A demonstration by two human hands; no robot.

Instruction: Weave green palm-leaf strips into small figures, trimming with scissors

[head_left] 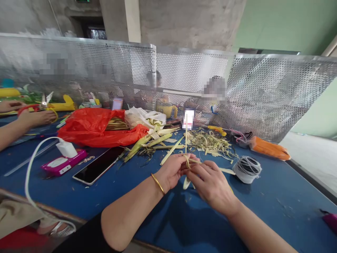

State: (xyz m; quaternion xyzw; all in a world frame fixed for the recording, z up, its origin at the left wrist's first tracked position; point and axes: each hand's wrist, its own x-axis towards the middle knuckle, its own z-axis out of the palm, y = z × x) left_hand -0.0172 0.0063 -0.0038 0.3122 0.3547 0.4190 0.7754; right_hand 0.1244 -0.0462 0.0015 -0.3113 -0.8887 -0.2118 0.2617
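Both hands meet over the blue table, fingers closed around pale green plant strips (pixel 187 161) that look like dried husk or leaf. One strip stands upright from the fingers, and others stick out below and to the right. My left hand (pixel 173 170), with a gold bangle at the wrist, pinches the strips where they cross. From the right side, my right hand (pixel 210 182) grips them at the same crossing, its fingertips partly hidden. Just beyond lie a heap of thin shredded strips (pixel 210 142) and a bundle of longer green husk leaves (pixel 150 142).
A red plastic bag (pixel 86 128), a phone (pixel 98 165) and a pink power strip (pixel 64 162) with a white cable are to the left. A spool of grey cord (pixel 247 169) and an orange packet (pixel 270 147) stand right. Behind runs a perforated metal partition (pixel 192 66). A co-worker's hands (pixel 37 117) hold scissors at far left.
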